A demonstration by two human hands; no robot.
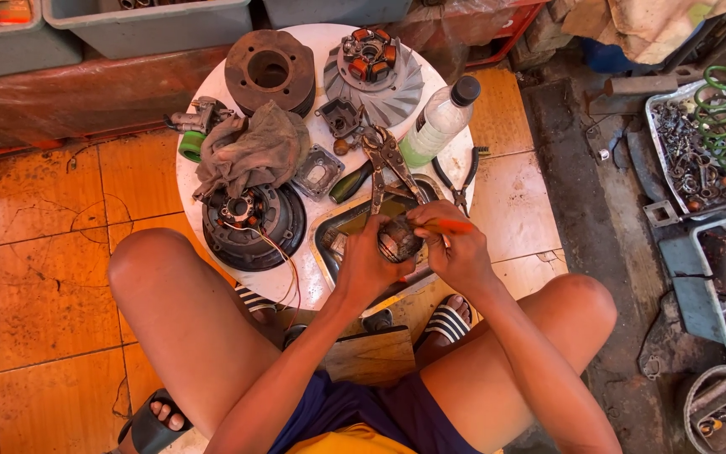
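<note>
I hold a small round metal part [397, 242] between both hands, just above the metal tray [335, 229] at the near edge of the round white table [191, 181]. My left hand [369, 265] cups it from the left and below, fingers wrapped around its side. My right hand [454, 248] closes in from the right, and it also pinches a thin orange tool [449, 225] that lies across the top of my fingers and points toward the part. The two hands are close together, both clamped around the part.

Just beyond my hands a pair of locking pliers [386, 164] lies on the table, its jaws pointing away from me. To their right lie dark-handled pliers [457, 181] and a clear plastic bottle [436, 123] with a black cap on its side. On the left sits a dark round drum with wires [254, 225], with a grey rag [252, 150] above it. At the far edge are a rusty brown drum [270, 72] and a finned grey disc [374, 74].

My bare knees flank the table over an orange tiled floor [35, 277].
</note>
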